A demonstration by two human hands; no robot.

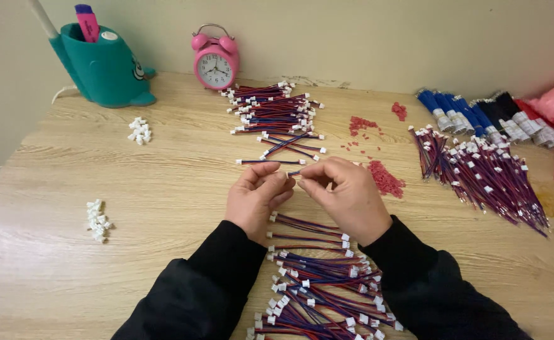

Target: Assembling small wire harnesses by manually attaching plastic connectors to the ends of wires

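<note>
My left hand (257,197) and my right hand (346,192) meet over the middle of the wooden table (163,208). Together they pinch one short red-and-blue wire lead (293,172) between their fingertips. Below my wrists lies a heap of similar leads with white connectors (318,283). Just beyond my hands several finished-looking leads (275,110) lie in a row reaching back toward the wall.
A pink alarm clock (215,58) and a teal whale-shaped pen holder (104,66) stand at the back. White connector housings lie in two small piles (139,131) (97,220) on the left. Red bits (385,177), a large wire bundle (484,173) and blue and black bundles (478,113) lie right.
</note>
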